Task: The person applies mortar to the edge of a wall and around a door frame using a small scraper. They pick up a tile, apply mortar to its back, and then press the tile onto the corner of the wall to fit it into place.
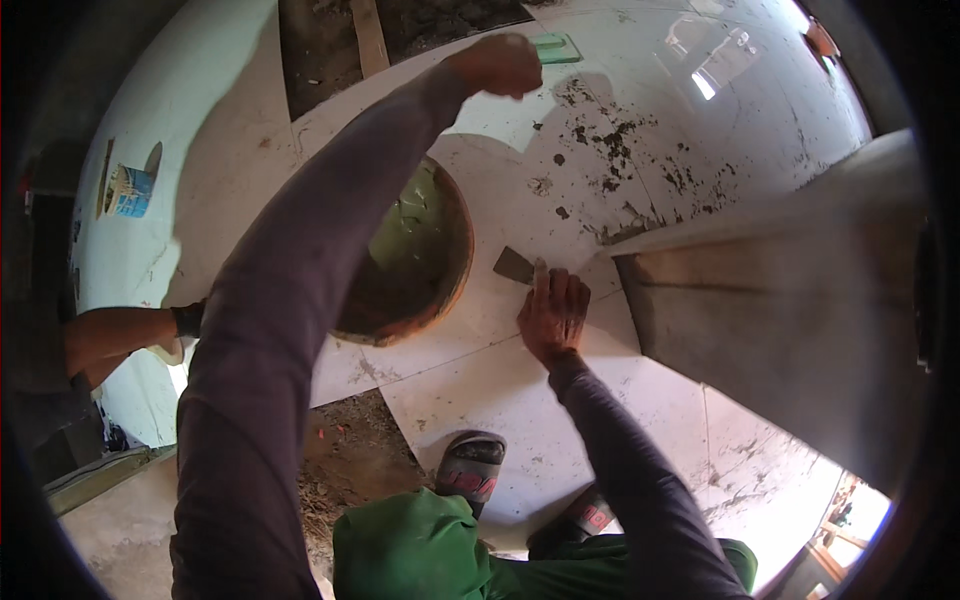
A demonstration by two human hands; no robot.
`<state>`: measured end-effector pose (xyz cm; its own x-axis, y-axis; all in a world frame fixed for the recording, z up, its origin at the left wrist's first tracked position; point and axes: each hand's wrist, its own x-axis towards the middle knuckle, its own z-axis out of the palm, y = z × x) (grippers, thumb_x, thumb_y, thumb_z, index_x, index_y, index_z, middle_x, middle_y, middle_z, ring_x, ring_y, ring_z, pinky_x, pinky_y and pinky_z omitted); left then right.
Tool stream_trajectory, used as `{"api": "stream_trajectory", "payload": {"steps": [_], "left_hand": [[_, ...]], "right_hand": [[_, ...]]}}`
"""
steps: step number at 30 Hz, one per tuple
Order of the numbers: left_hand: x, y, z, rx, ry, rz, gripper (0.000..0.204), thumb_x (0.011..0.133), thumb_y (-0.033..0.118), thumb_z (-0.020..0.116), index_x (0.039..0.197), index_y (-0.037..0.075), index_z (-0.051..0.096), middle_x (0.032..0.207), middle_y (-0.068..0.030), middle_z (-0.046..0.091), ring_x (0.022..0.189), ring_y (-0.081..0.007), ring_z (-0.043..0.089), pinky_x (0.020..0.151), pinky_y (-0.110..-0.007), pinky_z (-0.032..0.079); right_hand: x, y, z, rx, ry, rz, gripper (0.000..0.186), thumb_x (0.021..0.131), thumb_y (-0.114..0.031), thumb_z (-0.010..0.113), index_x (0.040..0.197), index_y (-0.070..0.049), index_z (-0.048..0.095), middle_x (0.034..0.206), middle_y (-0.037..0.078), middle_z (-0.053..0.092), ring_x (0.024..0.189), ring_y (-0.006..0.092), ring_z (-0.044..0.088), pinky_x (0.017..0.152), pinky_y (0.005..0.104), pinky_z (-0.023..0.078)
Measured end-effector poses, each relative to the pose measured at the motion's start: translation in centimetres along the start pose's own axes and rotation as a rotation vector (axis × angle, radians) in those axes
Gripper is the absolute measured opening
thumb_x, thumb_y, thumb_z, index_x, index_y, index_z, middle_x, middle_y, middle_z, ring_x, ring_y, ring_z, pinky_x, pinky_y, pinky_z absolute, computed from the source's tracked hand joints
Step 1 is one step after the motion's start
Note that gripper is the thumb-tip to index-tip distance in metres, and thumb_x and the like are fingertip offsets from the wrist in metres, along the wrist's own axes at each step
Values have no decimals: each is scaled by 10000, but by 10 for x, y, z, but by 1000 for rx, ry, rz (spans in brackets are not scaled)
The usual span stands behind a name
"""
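Note:
My right hand is closed round a scraper; its flat grey blade points up and left, low over the pale tiled floor. Stretched far forward, my left hand is curled into a fist. What it holds, if anything, is hidden. Just beyond that fist shows a green, flat rectangular thing, and I cannot tell whether the hand touches it. Under my left forearm stands a round basin with murky greenish liquid, partly covered by the sleeve.
Dark crumbs of dirt lie scattered on the tiles ahead. A large grey block-like piece fills the right side. Untiled patches show bare ground. A blue bucket stands far left, and another person's limb reaches in below it.

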<state>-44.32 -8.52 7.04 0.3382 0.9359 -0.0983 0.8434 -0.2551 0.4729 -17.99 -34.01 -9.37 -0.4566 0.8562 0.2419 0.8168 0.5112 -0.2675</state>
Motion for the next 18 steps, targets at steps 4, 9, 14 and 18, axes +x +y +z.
{"api": "stream_trajectory", "payload": {"steps": [4,9,14,18], "left_hand": [[92,-107,42,-190,66,-129,622,966,365,660,1458,89,398,1292,-194,637,851,-254,744,922,-447,566],[184,-139,138,-640,141,-249,681,1027,586,509,1066,-53,741,947,-244,747,834,-345,730,899,-537,569],[200,-165,155,-1522,168,-80,746,1008,641,475,1134,-62,690,889,-212,704,767,-377,682,788,-546,557],[176,-128,124,-1465,416,-326,557,1030,496,543,1174,-32,645,866,-172,662,745,-319,643,729,-511,546]], "right_hand": [[6,-18,10,65,-103,56,444,831,-146,663,1260,-50,601,1135,153,565,1073,345,548,955,522,424],[1,8,10,-1,-126,94,390,843,-150,667,1219,-74,598,1126,142,572,1076,342,553,954,523,421],[8,1,11,24,-118,83,371,849,-169,673,1198,-83,582,1085,132,576,1024,347,556,951,533,417],[9,-1,13,28,-85,68,378,841,-176,675,1195,-81,583,1076,130,575,1008,352,552,955,534,417]]}}
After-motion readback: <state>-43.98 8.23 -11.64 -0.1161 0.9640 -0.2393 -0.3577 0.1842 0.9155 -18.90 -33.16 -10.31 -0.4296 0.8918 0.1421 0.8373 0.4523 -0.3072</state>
